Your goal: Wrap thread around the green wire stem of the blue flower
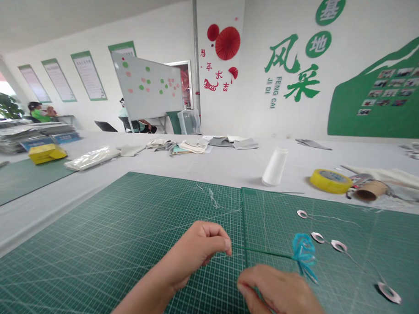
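Note:
My left hand (206, 243) is closed in a pinch on the left end of a thin green stem (266, 252). The stem runs right, roughly level, to a blue openwork flower (303, 247) with blue leaf-like strips below the bloom. Closer to me, my right hand (276, 292) has its thumb and fingers pressed together just below the stem; whatever may be between them is hidden. Both hands are over the green cutting mats (142, 218).
Pale oval rings (339, 246) with threads lie at right. Loose white thread (213, 198) is on the mat. Behind stand a white thread cone (275, 167), yellow tape roll (330, 181) and cardboard tube (370, 190). Fabric pieces (192, 145) and a yellow box (47, 153) sit farther off.

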{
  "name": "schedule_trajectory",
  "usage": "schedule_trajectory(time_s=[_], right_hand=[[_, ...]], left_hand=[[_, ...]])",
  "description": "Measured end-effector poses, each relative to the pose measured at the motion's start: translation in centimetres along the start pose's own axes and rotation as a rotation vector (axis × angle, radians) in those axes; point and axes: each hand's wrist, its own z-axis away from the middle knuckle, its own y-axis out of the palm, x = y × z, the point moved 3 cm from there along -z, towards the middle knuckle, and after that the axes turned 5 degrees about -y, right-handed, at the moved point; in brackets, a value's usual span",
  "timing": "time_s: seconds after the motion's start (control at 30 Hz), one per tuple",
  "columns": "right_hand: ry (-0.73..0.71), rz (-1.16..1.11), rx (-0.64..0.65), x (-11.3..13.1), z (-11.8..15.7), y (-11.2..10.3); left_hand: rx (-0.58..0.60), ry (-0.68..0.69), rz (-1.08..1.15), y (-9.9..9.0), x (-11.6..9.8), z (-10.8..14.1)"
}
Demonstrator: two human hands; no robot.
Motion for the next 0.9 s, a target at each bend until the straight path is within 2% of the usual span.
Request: schedule_trajectory(time_s=[0.3, 0.43, 0.6, 0.73, 0.9], right_hand=[[0.17, -0.078, -0.062, -0.3, -0.3, 0.0], [0.208, -0.113, -0.074, -1.0, -0.4, 0.2], [0.332, -0.168, -0.064, -1.5, -0.4, -0.1], [0.342, -0.191, -0.051, -1.5, -0.5, -0.7], [0.332, -0.199, -0.039, -1.8, -0.2, -1.5]], left_hand=[[0.07, 0.025, 0.196, 0.1, 0.1, 0.2], [0.182, 0.021, 0.245, 0.3, 0.1, 0.4], [0.327, -0.031, 0.102, 0.8, 0.2, 0.9], [0.443, -0.045, 0.004, 1.3, 0.6, 1.1], [0.45, -0.019, -0.097, 1.2, 1.0, 0.8]])
